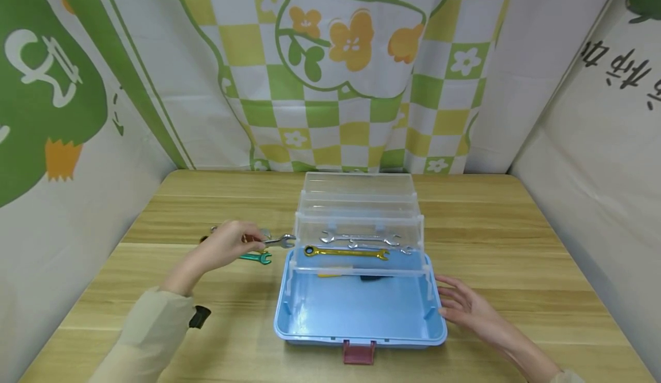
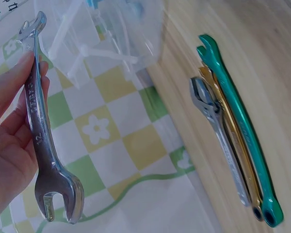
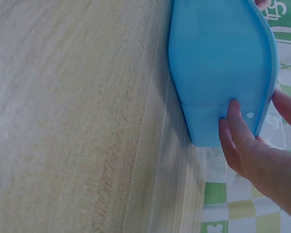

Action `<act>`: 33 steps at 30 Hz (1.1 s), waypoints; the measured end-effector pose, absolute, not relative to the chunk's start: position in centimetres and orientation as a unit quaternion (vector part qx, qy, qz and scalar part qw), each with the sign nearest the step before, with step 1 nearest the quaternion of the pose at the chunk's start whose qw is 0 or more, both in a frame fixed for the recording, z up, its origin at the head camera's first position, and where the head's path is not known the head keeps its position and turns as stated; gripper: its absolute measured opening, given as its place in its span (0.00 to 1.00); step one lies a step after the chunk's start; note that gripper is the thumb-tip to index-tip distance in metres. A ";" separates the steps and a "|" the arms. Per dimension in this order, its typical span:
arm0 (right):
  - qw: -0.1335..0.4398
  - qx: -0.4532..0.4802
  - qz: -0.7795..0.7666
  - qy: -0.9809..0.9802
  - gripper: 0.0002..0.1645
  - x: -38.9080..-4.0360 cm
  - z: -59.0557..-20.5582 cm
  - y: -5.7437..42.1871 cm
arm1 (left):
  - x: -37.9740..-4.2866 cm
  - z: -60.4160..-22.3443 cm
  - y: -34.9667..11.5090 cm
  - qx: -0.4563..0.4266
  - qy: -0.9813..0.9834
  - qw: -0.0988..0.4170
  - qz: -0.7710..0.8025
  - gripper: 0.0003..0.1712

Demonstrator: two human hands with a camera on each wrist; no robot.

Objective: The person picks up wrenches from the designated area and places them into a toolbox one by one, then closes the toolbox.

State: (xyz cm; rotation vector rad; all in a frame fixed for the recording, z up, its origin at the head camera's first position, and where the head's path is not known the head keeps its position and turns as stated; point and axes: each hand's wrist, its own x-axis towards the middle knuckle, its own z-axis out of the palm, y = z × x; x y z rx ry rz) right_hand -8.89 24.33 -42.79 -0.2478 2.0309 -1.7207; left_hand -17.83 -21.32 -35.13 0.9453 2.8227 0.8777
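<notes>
My left hand (image 1: 229, 242) pinches a silver double open-end wrench (image 2: 46, 131) between thumb and fingers, above the table left of the toolbox. Beneath and beside that hand lie a green combination wrench (image 2: 240, 126), a gold wrench (image 2: 233, 131) and a silver adjustable wrench (image 2: 218, 131), side by side. The blue toolbox (image 1: 361, 314) stands with its clear lid and tray raised. On the clear tray rest a gold ratchet wrench (image 1: 346, 252), a silver open-end wrench (image 1: 361, 238) and a smaller silver wrench. Against the toolbox's right wall, my right hand (image 1: 470, 311) rests with extended fingers.
A maroon latch (image 1: 358, 352) hangs at the toolbox's front. Through the tray, a yellow item (image 1: 329, 275) and a dark item (image 1: 370, 278) show inside the box. The wooden table (image 1: 506, 228) is bordered by patterned curtains (image 1: 341, 124) at the back and sides.
</notes>
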 end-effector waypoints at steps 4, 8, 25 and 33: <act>0.231 -0.090 -0.628 0.737 0.40 -8.9 -42.8 24.3 | -18.2 -34.8 -20.4 0.321 0.903 0.020 0.284 0.03; 0.230 -0.093 -0.630 0.735 0.40 -8.9 -42.8 24.3 | -18.6 -34.4 -19.3 0.336 0.898 0.024 0.283 0.03; 0.229 -0.092 -0.633 0.733 0.40 -8.9 -42.9 24.3 | -19.7 -32.8 -14.1 0.388 0.882 0.039 0.265 0.05; 0.227 -0.094 -0.636 0.731 0.40 -8.9 -43.0 24.3 | -20.1 -32.4 -11.9 0.409 0.871 0.064 0.264 0.05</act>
